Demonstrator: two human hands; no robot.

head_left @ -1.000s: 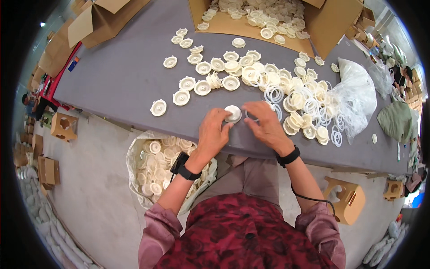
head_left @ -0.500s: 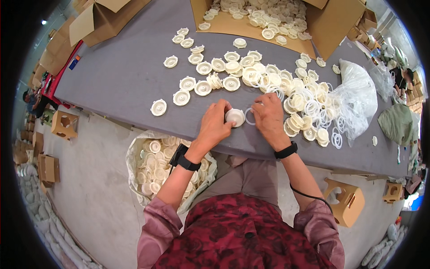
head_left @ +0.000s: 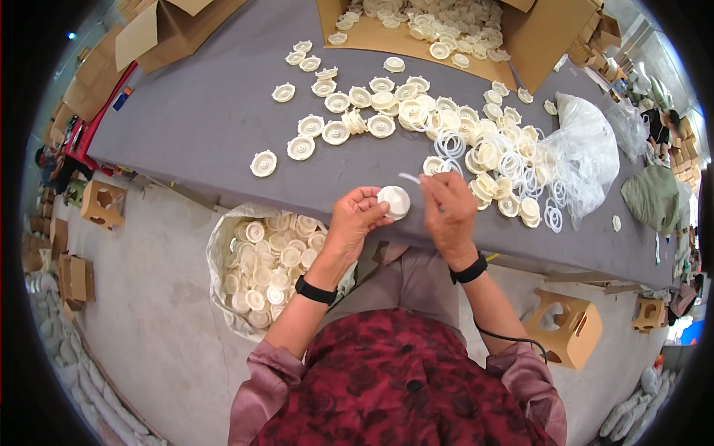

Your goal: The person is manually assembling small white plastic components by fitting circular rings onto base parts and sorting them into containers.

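Note:
Between thumb and fingers, my left hand (head_left: 360, 216) holds a round white plastic cap (head_left: 394, 202) just above the table's near edge. Beside it on the right, my right hand (head_left: 449, 208) pinches a thin translucent sealing ring (head_left: 409, 178), seen nearly edge-on and a little apart from the cap. Beyond my right hand lies a heap of cream caps (head_left: 487, 154) mixed with more rings (head_left: 449, 143). Loose caps (head_left: 335, 132) are scattered to the left of the heap, mostly with their hollow side up.
A white sack (head_left: 217, 275) full of caps stands on the floor below the table edge. At the back, an open carton (head_left: 547, 48) holds many caps. A clear plastic bag (head_left: 587, 156) lies right of the heap. Brown stools (head_left: 569, 327) stand nearby.
My left hand has lifted the cap toward me, tilting it. My right hand has raised the ring off the table and drawn back slightly toward my body.

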